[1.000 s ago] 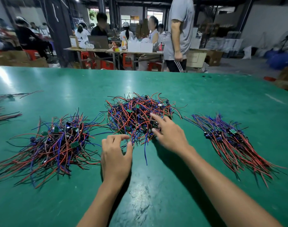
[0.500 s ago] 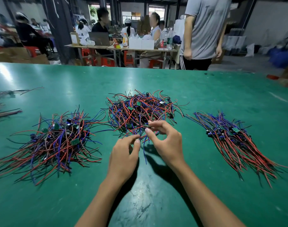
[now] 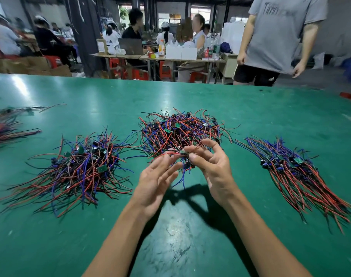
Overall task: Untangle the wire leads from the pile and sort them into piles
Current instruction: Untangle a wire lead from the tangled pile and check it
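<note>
A tangled pile of red, blue and black wire leads [image 3: 180,130] with small green boards lies at the table's middle. My right hand [image 3: 212,166] is raised just in front of it, thumb and forefinger pinching one wire lead [image 3: 175,154] with a small board. My left hand [image 3: 156,178] is beside it with straight fingers touching the red wire of that lead. A looser pile [image 3: 80,168] lies to the left. A combed-out pile [image 3: 296,172] with wires running the same way lies to the right.
The green table [image 3: 190,236] stretches wide. More wire bundles [image 3: 5,126] lie at the far left edge. A person in a grey shirt [image 3: 278,37] stands past the table's far edge, and several people sit at a table behind.
Both hands have risen off the table at the middle pile's front edge. My right hand has picked up one lead, and my left hand has come up to touch its wire.
</note>
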Demonstrator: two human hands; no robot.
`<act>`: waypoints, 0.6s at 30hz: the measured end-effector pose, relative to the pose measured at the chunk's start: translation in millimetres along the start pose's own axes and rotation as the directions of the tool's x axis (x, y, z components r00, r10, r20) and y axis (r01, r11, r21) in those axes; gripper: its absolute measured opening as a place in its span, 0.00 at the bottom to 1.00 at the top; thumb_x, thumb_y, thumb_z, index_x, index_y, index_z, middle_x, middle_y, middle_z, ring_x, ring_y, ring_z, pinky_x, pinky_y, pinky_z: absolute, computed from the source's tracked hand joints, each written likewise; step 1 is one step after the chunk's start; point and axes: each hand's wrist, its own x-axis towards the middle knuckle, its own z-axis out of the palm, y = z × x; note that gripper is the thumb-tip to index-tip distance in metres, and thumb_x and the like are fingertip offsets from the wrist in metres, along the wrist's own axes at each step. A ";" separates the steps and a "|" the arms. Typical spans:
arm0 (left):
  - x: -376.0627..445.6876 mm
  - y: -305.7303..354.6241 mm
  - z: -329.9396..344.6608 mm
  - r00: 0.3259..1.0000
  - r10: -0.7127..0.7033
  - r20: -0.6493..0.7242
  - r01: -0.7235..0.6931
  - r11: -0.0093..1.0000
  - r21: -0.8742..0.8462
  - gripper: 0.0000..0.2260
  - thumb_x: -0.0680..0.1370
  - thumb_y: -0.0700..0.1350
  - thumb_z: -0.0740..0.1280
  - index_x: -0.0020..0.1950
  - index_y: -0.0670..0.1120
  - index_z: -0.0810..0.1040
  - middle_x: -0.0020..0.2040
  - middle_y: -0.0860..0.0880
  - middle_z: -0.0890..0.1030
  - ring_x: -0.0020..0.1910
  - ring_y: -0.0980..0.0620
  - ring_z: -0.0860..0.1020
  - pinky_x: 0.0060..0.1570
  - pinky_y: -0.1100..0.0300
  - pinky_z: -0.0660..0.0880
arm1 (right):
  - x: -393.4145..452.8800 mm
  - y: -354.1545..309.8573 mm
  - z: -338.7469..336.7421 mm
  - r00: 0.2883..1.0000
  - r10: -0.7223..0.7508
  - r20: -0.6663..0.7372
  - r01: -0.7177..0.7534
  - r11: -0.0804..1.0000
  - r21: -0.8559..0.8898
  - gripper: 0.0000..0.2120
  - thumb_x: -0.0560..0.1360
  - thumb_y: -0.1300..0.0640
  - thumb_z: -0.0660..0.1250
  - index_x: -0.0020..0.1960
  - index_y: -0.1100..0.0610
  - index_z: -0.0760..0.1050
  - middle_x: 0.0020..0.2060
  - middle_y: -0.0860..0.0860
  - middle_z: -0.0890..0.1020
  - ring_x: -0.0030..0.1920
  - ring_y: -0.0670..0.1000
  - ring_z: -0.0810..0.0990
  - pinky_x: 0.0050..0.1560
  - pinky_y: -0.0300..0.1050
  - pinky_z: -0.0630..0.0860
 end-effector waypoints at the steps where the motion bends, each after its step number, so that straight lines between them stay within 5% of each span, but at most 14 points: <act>1: -0.3 0.5 0.1 0.999 0.026 -0.024 -0.026 1.000 0.000 0.17 0.73 0.45 0.71 0.60 0.43 0.78 0.55 0.46 0.86 0.46 0.54 0.85 0.42 0.66 0.81 | 0.0 1.0 -1.5 1.000 -0.006 0.002 0.006 1.000 -0.024 0.19 0.74 0.73 0.68 0.58 0.56 0.68 0.47 0.57 0.87 0.49 0.50 0.85 0.52 0.39 0.78; 5: -1.2 2.8 -1.8 0.991 0.095 -0.097 -0.093 0.995 0.026 0.15 0.71 0.45 0.72 0.58 0.50 0.81 0.51 0.51 0.86 0.43 0.56 0.85 0.39 0.68 0.80 | -1.1 5.6 -5.8 0.999 -0.040 0.023 0.042 0.995 -0.087 0.21 0.75 0.76 0.68 0.61 0.58 0.67 0.45 0.58 0.87 0.47 0.51 0.85 0.52 0.39 0.78; 11: -0.7 1.9 -3.8 0.979 0.130 -0.157 -0.110 0.986 0.126 0.11 0.71 0.45 0.74 0.53 0.46 0.84 0.46 0.49 0.86 0.40 0.54 0.85 0.40 0.67 0.80 | -3.6 6.6 -4.0 0.997 -0.036 0.068 0.046 0.986 -0.161 0.19 0.74 0.76 0.68 0.58 0.57 0.74 0.44 0.56 0.87 0.48 0.51 0.85 0.52 0.41 0.78; 15: 0.2 -1.5 -2.4 0.972 0.162 -0.169 -0.141 0.981 0.132 0.09 0.71 0.45 0.74 0.49 0.43 0.84 0.43 0.46 0.86 0.40 0.52 0.86 0.39 0.65 0.81 | -3.9 -0.8 -4.4 0.992 0.059 0.107 -0.018 0.935 -0.354 0.13 0.73 0.61 0.67 0.56 0.53 0.83 0.52 0.51 0.87 0.48 0.47 0.83 0.48 0.41 0.79; 18: 1.4 -6.6 -2.5 0.955 0.247 -0.167 -0.207 0.952 0.227 0.10 0.70 0.47 0.75 0.47 0.44 0.85 0.41 0.47 0.86 0.38 0.54 0.84 0.39 0.65 0.79 | -4.5 1.7 -1.4 0.968 0.194 0.157 -0.134 0.935 -0.328 0.10 0.79 0.57 0.68 0.57 0.55 0.84 0.46 0.53 0.86 0.42 0.50 0.82 0.44 0.43 0.80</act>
